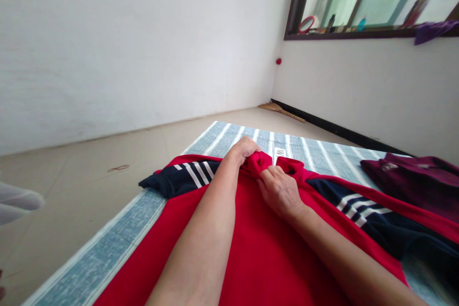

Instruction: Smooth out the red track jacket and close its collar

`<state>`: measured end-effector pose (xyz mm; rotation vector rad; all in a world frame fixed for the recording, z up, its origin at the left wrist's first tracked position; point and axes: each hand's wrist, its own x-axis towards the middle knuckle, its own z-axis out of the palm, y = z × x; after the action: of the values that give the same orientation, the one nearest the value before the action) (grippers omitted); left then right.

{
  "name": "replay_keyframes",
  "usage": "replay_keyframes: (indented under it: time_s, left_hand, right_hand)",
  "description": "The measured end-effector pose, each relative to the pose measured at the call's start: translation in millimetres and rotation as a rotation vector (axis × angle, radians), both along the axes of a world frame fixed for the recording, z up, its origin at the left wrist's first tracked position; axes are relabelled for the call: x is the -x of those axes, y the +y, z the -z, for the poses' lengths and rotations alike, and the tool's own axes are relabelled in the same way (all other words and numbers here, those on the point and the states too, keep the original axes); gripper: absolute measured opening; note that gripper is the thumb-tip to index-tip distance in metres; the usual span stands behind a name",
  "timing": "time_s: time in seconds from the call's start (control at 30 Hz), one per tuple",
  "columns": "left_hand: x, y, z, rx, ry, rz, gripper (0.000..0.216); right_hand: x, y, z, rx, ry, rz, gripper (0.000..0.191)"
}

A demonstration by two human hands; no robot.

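item: red shirt, on striped mat. left hand and right hand both gripped its collar; best kept taut, level.

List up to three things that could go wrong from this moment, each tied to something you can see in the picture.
1. Both the left hand and the right hand bunch the collar of the red shirt; pulling could stretch or crease it.
2. The shirt's navy striped sleeve reaches the edge of the striped mat and might slide onto the floor.
3. The maroon garment lies close by and could get tangled with the other sleeve.
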<state>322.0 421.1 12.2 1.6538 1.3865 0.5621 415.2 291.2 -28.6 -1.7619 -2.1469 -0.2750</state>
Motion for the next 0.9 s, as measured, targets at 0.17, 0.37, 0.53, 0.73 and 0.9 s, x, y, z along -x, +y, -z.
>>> replay_keyframes:
  time_s: [0.17, 0.37, 0.53, 0.73, 0.9]
  left_hand:
    - [1, 4, 3.1, 0.015, -0.015, 0.038, 0.014]
    - [2, 9, 5.7, 0.051, 0.045, 0.074, 0.016]
    - [4, 8, 4.8, 0.062, 0.082, 0.087, 0.017]
    - [7, 4, -2.7, 0.065, 0.081, 0.119, 0.015]
    - [7, 1, -9.7, 0.046, 0.119, 0.135, 0.014]
  right_hand:
    - [-9, 12, -15.7, 0.127, 0.187, 0.13, 0.031]
    - [-24, 44, -31.7, 0.297, 0.33, 0.229, 0.028]
    - [-24, 67, -39.0, 0.466, 0.498, 0.267, 0.035]
    - [-29, 69, -37.5, 0.698, 0.821, 0.319, 0.033]
    - [-29, 65, -31.1, 0.737, 1.009, 0.363, 0.028]
